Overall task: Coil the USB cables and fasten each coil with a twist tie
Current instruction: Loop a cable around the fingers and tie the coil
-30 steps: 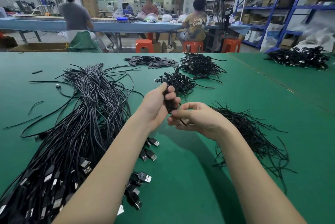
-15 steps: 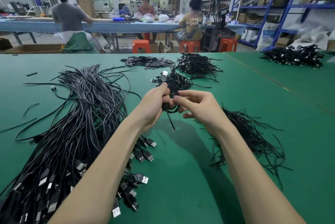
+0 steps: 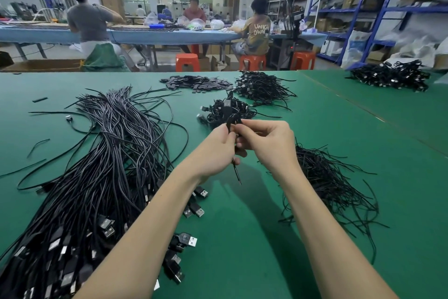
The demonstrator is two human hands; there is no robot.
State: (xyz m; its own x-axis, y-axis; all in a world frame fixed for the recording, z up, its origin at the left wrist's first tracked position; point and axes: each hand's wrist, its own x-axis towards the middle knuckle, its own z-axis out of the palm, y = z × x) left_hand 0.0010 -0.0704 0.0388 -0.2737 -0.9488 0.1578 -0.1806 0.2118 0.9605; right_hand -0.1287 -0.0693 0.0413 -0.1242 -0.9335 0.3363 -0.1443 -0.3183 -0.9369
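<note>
Green worktable point(image 3: 242, 238), seen from above and behind two bare forearms. Landmark: the small coiled cable point(image 3: 229, 118) held up near the table's middle.

Far left of the coil: a long thick sheaf of loose USB cables point(image 3: 101, 165), uncoiled, plugs fanned toward the near edge.

Just left of the coil: left hand point(image 3: 215, 151), fingers curled, thumb and fingertips pinching the coil's lower part. Below the coil: a thin dark tail, probably the twist tie point(image 3: 237, 172), hanging from between the hands.

Just right of the coil: right hand point(image 3: 269, 143), fingers bent, pinching at the same spot. Exactly what sits between those fingertips hard to tell; most likely the tie's other end.

Right of the coil and nearer: a loose spray of spare twist ties point(image 3: 324, 184). Beyond the coil: a heap of finished bundles point(image 3: 223, 109), with more piles farther back.

To do the fastening well: keep the left pinch firm so the loops stay stacked, draw both tie ends snug across the coil's waist, twist close against the cable, and avoid letting the free tail slip out before the turns bite.
</note>
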